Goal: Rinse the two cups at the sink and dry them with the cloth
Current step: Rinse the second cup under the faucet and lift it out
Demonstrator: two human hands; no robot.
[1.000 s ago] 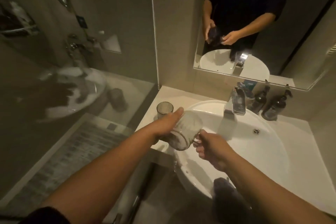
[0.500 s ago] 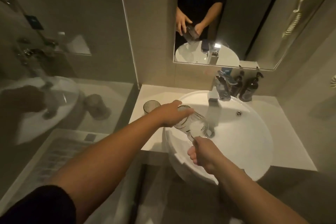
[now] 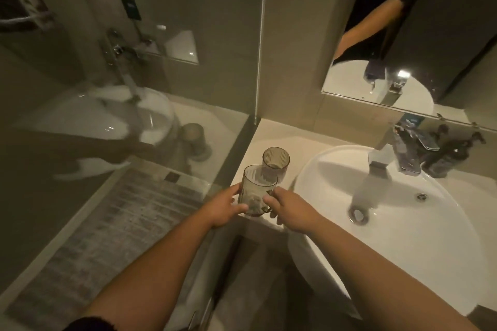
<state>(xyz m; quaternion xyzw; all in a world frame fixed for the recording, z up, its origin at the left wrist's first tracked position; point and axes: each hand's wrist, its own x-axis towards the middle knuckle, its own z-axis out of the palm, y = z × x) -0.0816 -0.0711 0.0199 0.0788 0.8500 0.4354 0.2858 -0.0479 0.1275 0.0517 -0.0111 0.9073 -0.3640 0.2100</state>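
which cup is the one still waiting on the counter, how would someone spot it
Start at the white sink and look to the pale counter left of it, toward the corner by the glass wall. Two clear ribbed cups are there; the waiting cup is the farther one, standing untouched, while both hands grip the nearer cup.

There is only one view, from the camera on my head, looking forward and steeply down over my own forearms. It is wide-angle, so the wall lines bend toward the edges. My left hand (image 3: 224, 207) and right hand (image 3: 291, 209) sit near the middle, close below me. The counter (image 3: 271, 137) runs ahead, the sink (image 3: 403, 223) fills the right side, the glass panel (image 3: 134, 88) the left. The mirror (image 3: 419, 35) at upper right gives back a partial second angle on the sink.
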